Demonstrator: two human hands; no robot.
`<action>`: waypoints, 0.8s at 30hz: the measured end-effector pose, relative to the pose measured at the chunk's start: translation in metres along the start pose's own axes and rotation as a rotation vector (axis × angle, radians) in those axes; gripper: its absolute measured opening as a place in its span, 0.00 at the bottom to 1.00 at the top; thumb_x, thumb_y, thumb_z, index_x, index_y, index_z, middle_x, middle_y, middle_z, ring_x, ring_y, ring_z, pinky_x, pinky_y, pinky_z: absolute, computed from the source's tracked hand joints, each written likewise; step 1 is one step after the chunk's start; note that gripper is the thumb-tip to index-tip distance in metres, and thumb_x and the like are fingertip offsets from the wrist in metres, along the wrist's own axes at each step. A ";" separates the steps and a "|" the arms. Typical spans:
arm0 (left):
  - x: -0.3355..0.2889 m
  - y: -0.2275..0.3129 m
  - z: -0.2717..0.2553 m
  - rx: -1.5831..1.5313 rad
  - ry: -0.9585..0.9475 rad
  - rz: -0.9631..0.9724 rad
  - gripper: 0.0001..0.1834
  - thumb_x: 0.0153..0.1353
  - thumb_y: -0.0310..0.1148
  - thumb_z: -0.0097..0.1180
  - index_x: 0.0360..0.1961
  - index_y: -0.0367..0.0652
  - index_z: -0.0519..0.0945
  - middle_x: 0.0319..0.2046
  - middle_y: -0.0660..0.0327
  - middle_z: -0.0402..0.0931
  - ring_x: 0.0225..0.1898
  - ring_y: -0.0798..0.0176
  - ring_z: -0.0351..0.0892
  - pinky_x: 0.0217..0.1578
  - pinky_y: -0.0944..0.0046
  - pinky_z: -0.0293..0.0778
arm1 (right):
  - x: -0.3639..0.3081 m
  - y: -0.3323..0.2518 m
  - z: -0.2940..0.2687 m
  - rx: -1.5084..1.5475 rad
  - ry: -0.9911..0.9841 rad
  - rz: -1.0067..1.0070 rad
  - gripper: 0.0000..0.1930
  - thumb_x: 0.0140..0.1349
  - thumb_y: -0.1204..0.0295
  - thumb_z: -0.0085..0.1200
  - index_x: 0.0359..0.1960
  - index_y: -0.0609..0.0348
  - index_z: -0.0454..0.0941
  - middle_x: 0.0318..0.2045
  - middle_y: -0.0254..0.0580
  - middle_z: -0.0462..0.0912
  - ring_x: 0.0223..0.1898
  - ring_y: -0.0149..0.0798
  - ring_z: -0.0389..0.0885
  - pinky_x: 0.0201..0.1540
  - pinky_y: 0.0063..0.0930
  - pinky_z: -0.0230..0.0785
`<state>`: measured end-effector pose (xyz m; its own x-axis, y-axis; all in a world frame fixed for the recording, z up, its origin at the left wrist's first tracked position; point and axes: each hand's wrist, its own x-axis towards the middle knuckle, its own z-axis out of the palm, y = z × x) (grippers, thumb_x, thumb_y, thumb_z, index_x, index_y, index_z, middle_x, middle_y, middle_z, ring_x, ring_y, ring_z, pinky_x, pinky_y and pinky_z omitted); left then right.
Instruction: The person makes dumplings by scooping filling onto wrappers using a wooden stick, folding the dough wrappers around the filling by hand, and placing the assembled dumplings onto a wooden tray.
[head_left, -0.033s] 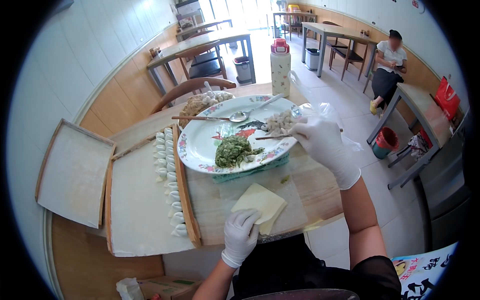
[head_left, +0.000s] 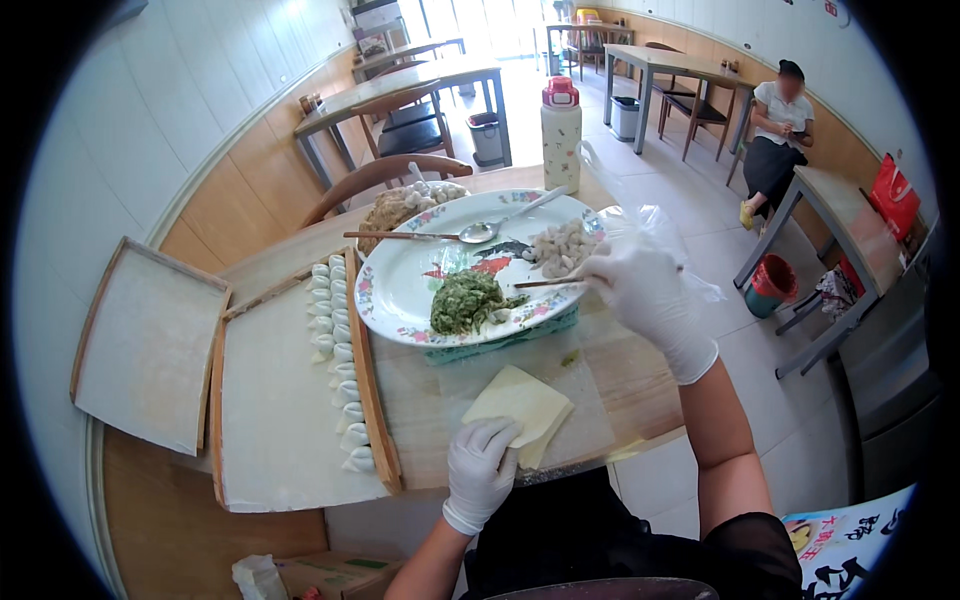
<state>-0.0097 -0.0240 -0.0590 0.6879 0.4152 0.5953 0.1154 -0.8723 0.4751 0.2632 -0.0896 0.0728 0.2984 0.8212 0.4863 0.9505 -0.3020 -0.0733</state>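
Note:
My right hand [head_left: 640, 298], in a white glove, is closed round a thin brown wooden stick [head_left: 545, 283]. The stick's tip is over the large oval plate [head_left: 393, 306], between a heap of peeled shrimp [head_left: 562, 247] and a mound of chopped green filling [head_left: 466, 303]. Nearer to me, a stack of pale yellow square wrappers [head_left: 525, 398] lies on the table. My gloved left hand [head_left: 483, 470] grips the near left corner of the wrappers with thumb and fingers. Left of the plate, folded dumplings [head_left: 343, 353] line the right side of a wood-framed tray [head_left: 280, 420].
A metal spoon [head_left: 480, 232] and another brown stick [head_left: 400, 236] lie across the plate, which rests on a green support [head_left: 500, 341]. Behind it stand a bottle [head_left: 561, 140] and a filled bag [head_left: 395, 210]. A second tray [head_left: 150, 345] leans left. One person sits far right.
My right hand has shifted slightly toward me, and the stick's tip has drawn a little away from the shrimp. My left hand and the wrappers stay where they were.

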 end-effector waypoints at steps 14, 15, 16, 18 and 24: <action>-0.003 0.003 0.003 -0.007 0.051 0.014 0.18 0.47 0.22 0.64 0.42 0.45 0.83 0.43 0.59 0.80 0.45 0.51 0.77 0.47 0.54 0.73 | 0.002 -0.008 0.029 0.428 -0.076 -0.046 0.06 0.58 0.67 0.58 0.31 0.48 0.88 0.37 0.33 0.85 0.40 0.43 0.84 0.42 0.37 0.75; -0.004 0.004 0.003 -0.010 0.046 0.012 0.18 0.47 0.22 0.64 0.42 0.45 0.83 0.43 0.59 0.80 0.45 0.51 0.77 0.47 0.54 0.73 | -0.004 -0.008 0.026 0.472 -0.055 -0.045 0.06 0.58 0.66 0.59 0.31 0.49 0.87 0.36 0.33 0.85 0.39 0.43 0.84 0.42 0.36 0.75; -0.006 0.004 0.004 -0.003 0.052 -0.006 0.17 0.48 0.23 0.65 0.42 0.45 0.84 0.41 0.60 0.79 0.44 0.51 0.77 0.46 0.54 0.73 | -0.010 -0.008 0.026 0.520 -0.037 -0.047 0.06 0.58 0.66 0.59 0.31 0.49 0.87 0.36 0.33 0.85 0.38 0.43 0.84 0.41 0.36 0.75; -0.012 0.002 0.002 0.013 0.055 -0.045 0.16 0.48 0.23 0.65 0.41 0.45 0.84 0.40 0.60 0.79 0.43 0.52 0.77 0.44 0.54 0.72 | -0.031 -0.019 0.021 0.598 -0.064 -0.043 0.06 0.58 0.66 0.60 0.31 0.49 0.87 0.36 0.33 0.85 0.37 0.43 0.84 0.40 0.35 0.75; -0.008 0.003 0.002 0.093 0.146 0.109 0.17 0.47 0.26 0.69 0.42 0.47 0.84 0.34 0.63 0.78 0.35 0.53 0.77 0.38 0.55 0.72 | -0.119 -0.029 0.051 0.459 -0.095 -0.012 0.06 0.55 0.65 0.63 0.34 0.42 0.87 0.36 0.32 0.84 0.38 0.41 0.84 0.37 0.36 0.76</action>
<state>-0.0135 -0.0301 -0.0640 0.5894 0.3443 0.7308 0.1161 -0.9314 0.3451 0.2047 -0.1543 -0.0276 0.2733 0.8705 0.4093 0.8875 -0.0641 -0.4563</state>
